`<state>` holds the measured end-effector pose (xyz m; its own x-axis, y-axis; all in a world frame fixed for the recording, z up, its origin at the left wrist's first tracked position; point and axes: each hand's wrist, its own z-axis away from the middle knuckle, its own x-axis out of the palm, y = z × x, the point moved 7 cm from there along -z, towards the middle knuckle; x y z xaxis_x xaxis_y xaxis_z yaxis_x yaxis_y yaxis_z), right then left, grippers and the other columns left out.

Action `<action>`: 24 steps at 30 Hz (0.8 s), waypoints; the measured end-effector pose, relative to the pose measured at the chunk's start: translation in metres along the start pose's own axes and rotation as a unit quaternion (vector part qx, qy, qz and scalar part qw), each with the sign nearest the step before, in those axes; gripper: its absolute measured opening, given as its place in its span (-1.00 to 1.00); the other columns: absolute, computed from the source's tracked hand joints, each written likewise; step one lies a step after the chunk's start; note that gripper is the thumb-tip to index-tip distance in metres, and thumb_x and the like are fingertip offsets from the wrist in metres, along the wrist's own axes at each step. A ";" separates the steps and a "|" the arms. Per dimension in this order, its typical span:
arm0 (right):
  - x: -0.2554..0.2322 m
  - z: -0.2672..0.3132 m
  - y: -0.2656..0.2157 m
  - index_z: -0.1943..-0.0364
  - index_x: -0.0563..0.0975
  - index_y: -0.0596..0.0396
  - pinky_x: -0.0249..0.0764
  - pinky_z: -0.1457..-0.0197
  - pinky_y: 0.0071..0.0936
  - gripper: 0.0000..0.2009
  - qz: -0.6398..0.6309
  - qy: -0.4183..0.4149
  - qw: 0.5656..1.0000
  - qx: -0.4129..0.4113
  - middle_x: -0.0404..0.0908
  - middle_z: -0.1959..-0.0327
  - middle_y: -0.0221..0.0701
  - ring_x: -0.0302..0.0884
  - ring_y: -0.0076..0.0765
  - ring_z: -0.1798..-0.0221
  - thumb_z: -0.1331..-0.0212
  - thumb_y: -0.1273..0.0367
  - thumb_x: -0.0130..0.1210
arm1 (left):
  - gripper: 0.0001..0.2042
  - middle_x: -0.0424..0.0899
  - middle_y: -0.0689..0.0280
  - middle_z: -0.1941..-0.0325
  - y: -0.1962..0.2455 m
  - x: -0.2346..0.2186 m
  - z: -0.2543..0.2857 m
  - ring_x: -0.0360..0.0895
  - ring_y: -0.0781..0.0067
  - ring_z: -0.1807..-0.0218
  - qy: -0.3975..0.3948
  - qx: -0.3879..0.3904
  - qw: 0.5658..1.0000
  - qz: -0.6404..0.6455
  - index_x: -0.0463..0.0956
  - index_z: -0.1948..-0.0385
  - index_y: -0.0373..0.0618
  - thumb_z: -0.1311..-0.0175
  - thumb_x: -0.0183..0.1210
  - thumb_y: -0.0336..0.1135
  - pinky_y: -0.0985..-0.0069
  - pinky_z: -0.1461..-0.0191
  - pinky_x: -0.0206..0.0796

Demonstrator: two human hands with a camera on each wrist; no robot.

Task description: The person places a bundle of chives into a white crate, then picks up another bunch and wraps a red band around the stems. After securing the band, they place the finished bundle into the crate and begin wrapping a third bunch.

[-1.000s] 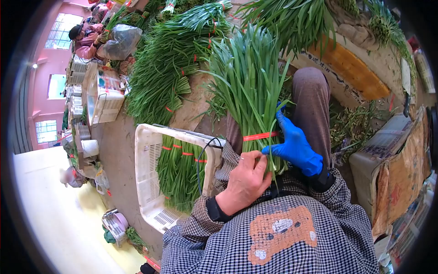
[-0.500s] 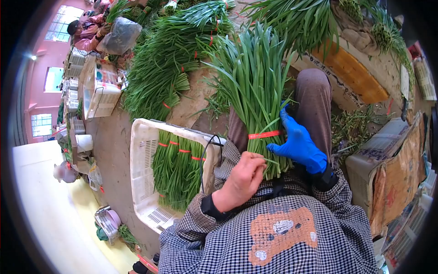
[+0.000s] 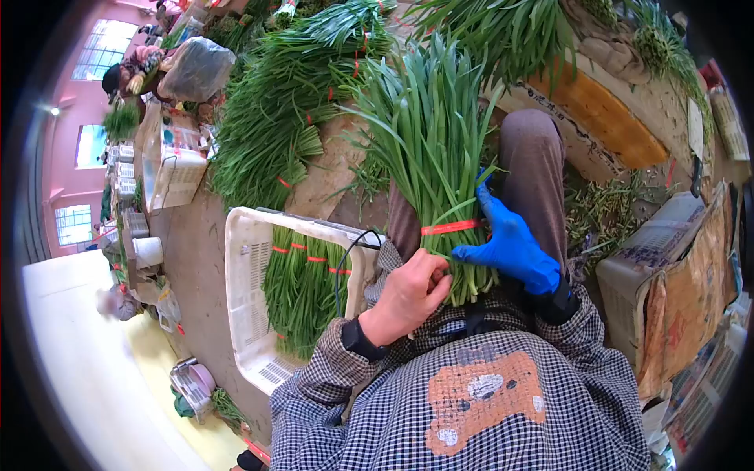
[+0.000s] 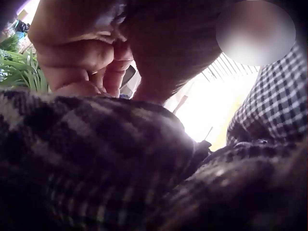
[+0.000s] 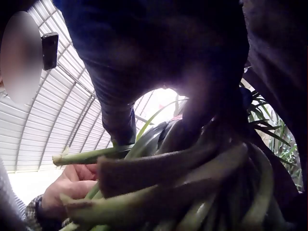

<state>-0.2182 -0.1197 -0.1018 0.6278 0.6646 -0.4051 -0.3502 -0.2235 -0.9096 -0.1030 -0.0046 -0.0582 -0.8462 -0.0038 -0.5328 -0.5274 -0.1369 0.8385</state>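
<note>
An upright bunch of long green leafy stems [image 3: 444,165], tied with a red band [image 3: 450,227], stands between my knees in the head view. My right hand [image 3: 514,250], in a blue glove, grips its right side, thumb across the front below the band and index finger pointing up; its other fingers are hidden. My bare left hand [image 3: 408,292] is at the lower left of the bunch, fingers curled, pinching at a stem [image 5: 92,191]. Cut stem ends [image 5: 144,192] fan out in the right wrist view, with the left hand [image 5: 70,190] behind them. Only curled knuckles [image 4: 77,57] show in the left wrist view.
Left of my knees stands a white plastic crate [image 3: 250,314] with several banded bunches [image 3: 306,290]. A large pile of greens [image 3: 275,118] lies beyond it. At right are a grey crate [image 3: 628,275], a knife [image 3: 696,145] and scattered trimmings [image 3: 605,208]. Someone [image 3: 141,71] works far left.
My left hand pulled a loose stem end out to the left half a second ago, and is now back close against the bunch. The right hand keeps its grip. The far person has bent down.
</note>
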 end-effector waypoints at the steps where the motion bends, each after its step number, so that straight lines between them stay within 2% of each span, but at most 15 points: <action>1: 0.001 0.001 0.000 -0.29 0.06 0.42 0.27 -0.29 -0.28 0.05 0.005 0.001 1.000 -0.007 0.23 -0.26 0.14 0.26 0.05 -0.30 0.24 0.09 0.41 | -0.82 0.41 0.26 0.45 0.001 -0.002 0.000 0.47 0.48 0.53 -0.002 0.002 1.000 -0.002 0.44 0.31 -0.25 -0.08 0.23 -0.50 0.58 0.47 0.32; 3: 0.001 0.001 -0.001 -0.30 0.05 0.43 0.26 -0.30 -0.28 0.06 0.010 0.005 1.000 -0.014 0.22 -0.26 0.14 0.25 0.06 -0.31 0.24 0.08 0.42 | -0.79 0.41 0.28 0.47 0.004 -0.005 0.000 0.46 0.46 0.54 -0.018 0.003 0.996 -0.092 0.43 0.34 -0.23 -0.03 0.28 -0.44 0.56 0.48 0.33; 6: 0.001 0.000 -0.003 -0.29 0.05 0.44 0.25 -0.31 -0.28 0.09 -0.005 0.009 1.000 -0.001 0.20 -0.27 0.15 0.23 0.07 -0.32 0.27 0.05 0.43 | -0.73 0.41 0.28 0.47 0.012 -0.003 -0.004 0.47 0.40 0.54 -0.031 0.026 0.994 -0.103 0.43 0.34 -0.20 0.05 0.32 -0.39 0.50 0.48 0.34; 8: -0.001 0.001 -0.009 -0.33 0.02 0.36 0.19 -0.34 -0.32 0.06 -0.023 -0.011 0.999 0.026 0.26 -0.27 0.06 0.21 -0.12 -0.35 0.25 0.20 0.45 | -0.70 0.42 0.28 0.47 0.013 0.001 -0.008 0.48 0.36 0.53 -0.031 0.041 0.989 -0.137 0.43 0.33 -0.19 0.09 0.34 -0.38 0.47 0.48 0.35; 12: -0.001 0.001 -0.004 -0.32 0.03 0.37 0.20 -0.33 -0.32 0.08 -0.009 -0.009 1.000 0.022 0.26 -0.26 0.06 0.22 -0.12 -0.34 0.28 0.17 0.46 | -0.65 0.45 0.27 0.45 0.023 0.009 -0.014 0.49 0.28 0.50 -0.008 0.061 0.981 -0.182 0.43 0.29 -0.17 0.16 0.35 -0.37 0.40 0.46 0.35; 14: -0.003 0.001 -0.006 -0.30 0.03 0.44 0.25 -0.31 -0.29 0.13 -0.021 -0.016 1.000 0.005 0.19 -0.27 0.16 0.22 0.03 -0.33 0.32 0.06 0.44 | -0.64 0.45 0.26 0.41 0.022 0.010 -0.014 0.49 0.30 0.50 -0.004 0.068 0.980 -0.185 0.43 0.27 -0.17 0.15 0.34 -0.38 0.40 0.47 0.35; 16: -0.004 0.005 -0.007 -0.31 0.01 0.43 0.25 -0.31 -0.29 0.12 -0.021 -0.027 0.999 0.008 0.20 -0.27 0.16 0.22 0.03 -0.33 0.31 0.09 0.44 | -0.64 0.45 0.25 0.38 0.023 0.010 -0.013 0.49 0.33 0.50 -0.001 0.074 0.980 -0.186 0.43 0.25 -0.18 0.13 0.33 -0.39 0.41 0.47 0.35; 18: -0.004 0.007 -0.010 -0.32 0.00 0.41 0.25 -0.30 -0.30 0.11 -0.022 -0.038 0.999 0.008 0.20 -0.27 0.15 0.22 0.03 -0.33 0.29 0.11 0.44 | -0.62 0.45 0.14 0.21 0.017 0.009 -0.010 0.55 0.10 0.35 -0.040 0.028 0.993 -0.104 0.43 0.18 -0.17 0.05 0.30 -0.30 0.29 0.35 0.43; 20: -0.004 0.010 -0.014 -0.34 0.00 0.35 0.20 -0.33 -0.33 0.06 -0.010 -0.047 0.999 0.012 0.25 -0.26 0.08 0.23 -0.11 -0.33 0.25 0.22 0.43 | -0.65 0.44 0.13 0.19 0.018 0.009 -0.010 0.55 0.10 0.35 -0.041 0.035 0.993 -0.102 0.43 0.17 -0.17 0.03 0.27 -0.33 0.29 0.34 0.43; 22: -0.005 0.009 -0.016 -0.34 -0.01 0.34 0.23 -0.31 -0.33 0.03 -0.009 -0.053 0.999 0.005 0.26 -0.26 0.08 0.26 -0.12 -0.32 0.23 0.26 0.40 | -0.67 0.43 0.13 0.17 0.018 0.009 -0.010 0.55 0.10 0.35 -0.040 0.042 0.993 -0.099 0.44 0.15 -0.17 0.00 0.25 -0.36 0.28 0.33 0.43; 24: -0.007 0.008 -0.016 -0.35 -0.01 0.33 0.26 -0.29 -0.34 0.01 -0.007 -0.056 0.998 -0.002 0.26 -0.25 0.08 0.28 -0.14 -0.30 0.21 0.30 0.38 | -0.72 0.44 0.15 0.19 0.014 0.005 -0.012 0.55 0.12 0.35 0.013 0.036 0.997 -0.066 0.46 0.17 -0.17 -0.06 0.21 -0.39 0.29 0.34 0.43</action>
<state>-0.2225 -0.1151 -0.0840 0.5504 0.7432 -0.3804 -0.3393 -0.2172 -0.9153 -0.1134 -0.0189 -0.0502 -0.7666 -0.0171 -0.6418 -0.6397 -0.0656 0.7658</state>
